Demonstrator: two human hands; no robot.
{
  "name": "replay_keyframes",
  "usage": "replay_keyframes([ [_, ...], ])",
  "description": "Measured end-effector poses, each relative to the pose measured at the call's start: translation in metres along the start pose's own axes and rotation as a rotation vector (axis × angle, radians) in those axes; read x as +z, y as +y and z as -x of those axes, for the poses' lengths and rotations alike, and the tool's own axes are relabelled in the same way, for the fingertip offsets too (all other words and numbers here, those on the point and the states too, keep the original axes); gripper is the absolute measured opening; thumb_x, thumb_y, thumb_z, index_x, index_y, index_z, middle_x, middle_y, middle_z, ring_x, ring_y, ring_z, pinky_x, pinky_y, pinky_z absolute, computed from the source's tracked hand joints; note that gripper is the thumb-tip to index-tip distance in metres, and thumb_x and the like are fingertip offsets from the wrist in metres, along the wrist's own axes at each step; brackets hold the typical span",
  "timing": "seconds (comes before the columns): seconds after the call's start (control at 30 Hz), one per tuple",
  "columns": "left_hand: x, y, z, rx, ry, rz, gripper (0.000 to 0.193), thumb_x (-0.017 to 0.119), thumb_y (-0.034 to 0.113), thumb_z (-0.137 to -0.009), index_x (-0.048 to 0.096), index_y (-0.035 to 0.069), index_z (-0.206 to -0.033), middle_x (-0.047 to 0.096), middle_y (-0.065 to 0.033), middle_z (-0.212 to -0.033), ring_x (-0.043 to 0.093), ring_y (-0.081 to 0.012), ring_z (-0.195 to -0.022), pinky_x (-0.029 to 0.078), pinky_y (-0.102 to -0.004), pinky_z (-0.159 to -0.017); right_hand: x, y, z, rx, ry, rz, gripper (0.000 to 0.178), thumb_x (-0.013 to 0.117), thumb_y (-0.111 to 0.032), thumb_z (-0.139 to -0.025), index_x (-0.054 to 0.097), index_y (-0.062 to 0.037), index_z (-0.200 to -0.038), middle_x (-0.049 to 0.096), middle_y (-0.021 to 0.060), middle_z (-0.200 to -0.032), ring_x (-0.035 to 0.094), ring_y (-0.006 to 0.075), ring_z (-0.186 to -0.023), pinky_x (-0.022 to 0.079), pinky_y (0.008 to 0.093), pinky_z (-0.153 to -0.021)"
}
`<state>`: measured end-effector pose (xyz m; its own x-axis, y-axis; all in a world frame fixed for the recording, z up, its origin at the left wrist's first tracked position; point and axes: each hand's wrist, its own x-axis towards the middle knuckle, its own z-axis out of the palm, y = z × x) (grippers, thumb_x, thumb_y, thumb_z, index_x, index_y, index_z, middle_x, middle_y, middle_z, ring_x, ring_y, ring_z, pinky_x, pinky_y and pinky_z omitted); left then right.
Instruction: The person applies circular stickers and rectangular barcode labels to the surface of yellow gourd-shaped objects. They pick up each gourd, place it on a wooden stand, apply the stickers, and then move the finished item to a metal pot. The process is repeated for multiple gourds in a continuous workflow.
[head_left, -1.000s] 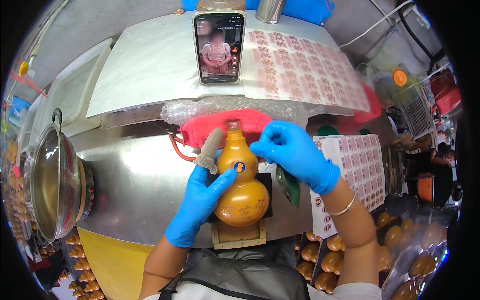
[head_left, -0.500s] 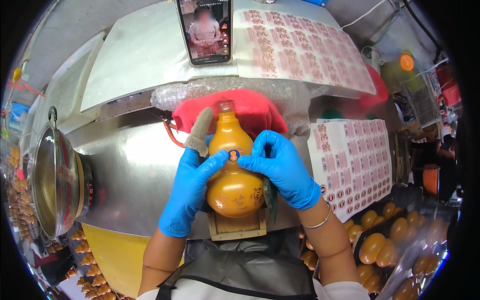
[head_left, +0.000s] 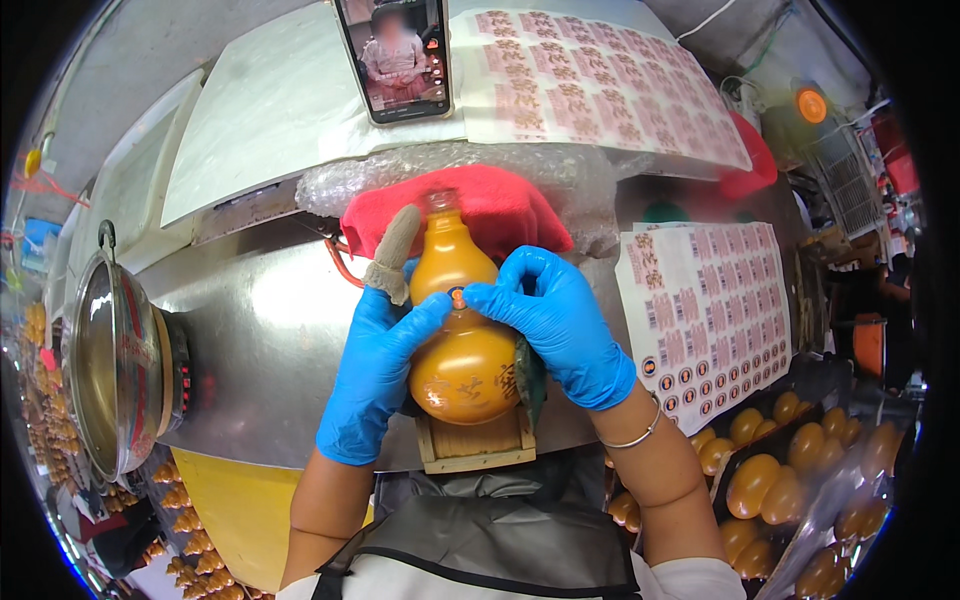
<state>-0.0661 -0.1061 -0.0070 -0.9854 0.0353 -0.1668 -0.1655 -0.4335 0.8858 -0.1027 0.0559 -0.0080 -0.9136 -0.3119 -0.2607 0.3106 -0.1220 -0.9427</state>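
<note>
A yellow-orange gourd-shaped bottle [head_left: 465, 375] with a clear glass neck leans back, its lower bulb on a small wooden stand [head_left: 478, 447]. My left hand [head_left: 372, 375], in a blue glove, grips the bottle's left side. Its thumb presses at the waist, while a finger in a grey cloth sleeve [head_left: 398, 245] points upward. At the waist sits a small round dark-blue and orange sticker [head_left: 458, 297], partly covered. My right hand [head_left: 565, 330], also blue-gloved, is closed in a pinch with thumb and fingertip on the sticker's right edge.
Behind the bottle lie a red towel [head_left: 490, 205] and bubble wrap [head_left: 590, 190]. A phone [head_left: 400, 70] stands at the back. Label sheets [head_left: 700, 310] spread right and far. A metal pot [head_left: 95, 360] stands left; filled gourd bottles [head_left: 765, 490] sit lower right.
The right thumb and fingertip have shifted onto the sticker, so less of it shows. The whole view has moved slightly; the left hand keeps its grip on the bottle.
</note>
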Motion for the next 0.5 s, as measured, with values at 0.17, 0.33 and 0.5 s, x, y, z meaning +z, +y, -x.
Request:
replay_keyframes([
  [0.17, -0.0018, -0.0012, -0.0001, 0.013, -0.001, 0.02, 0.071, 0.06, 0.004, -0.082, 0.025, 0.013, -0.143, 0.051, -0.0133, -0.123, 0.053, -0.021, -0.11, 0.044, -0.0337, -0.094, -0.0005, -0.0001, -0.0011, -0.004, -0.01, -0.003, 0.027, 0.078, -0.019, -0.073, 0.053, -0.0085, -0.068, 0.049, -0.0037, -0.069, 0.044, 0.0042, -0.065, 0.04, 0.0201, -0.059],
  [0.33, -0.0004, -0.0002, -0.0005, -0.01, 0.017, 0.017, 0.071, 0.06, 0.002, -0.081, 0.026, 0.013, -0.143, 0.051, -0.013, -0.122, 0.054, -0.0211, -0.109, 0.044, -0.0341, -0.094, -0.0044, -0.0007, -0.0042, 0.031, -0.032, -0.018, 0.028, 0.078, -0.02, -0.073, 0.052, -0.009, -0.068, 0.048, -0.0042, -0.067, 0.043, 0.0043, -0.065, 0.039, 0.0202, -0.059],
  [0.5, -0.0012, -0.0007, -0.0011, 0.004, 0.01, 0.022, 0.073, 0.062, 0.001, -0.08, 0.026, 0.012, -0.143, 0.052, -0.013, -0.122, 0.054, -0.0214, -0.109, 0.044, -0.0346, -0.094, -0.0059, -0.0001, -0.0056, 0.023, -0.045, 0.019, 0.029, 0.078, -0.02, -0.072, 0.052, -0.0095, -0.067, 0.047, -0.0043, -0.067, 0.042, 0.0039, -0.063, 0.038, 0.02, -0.057],
])
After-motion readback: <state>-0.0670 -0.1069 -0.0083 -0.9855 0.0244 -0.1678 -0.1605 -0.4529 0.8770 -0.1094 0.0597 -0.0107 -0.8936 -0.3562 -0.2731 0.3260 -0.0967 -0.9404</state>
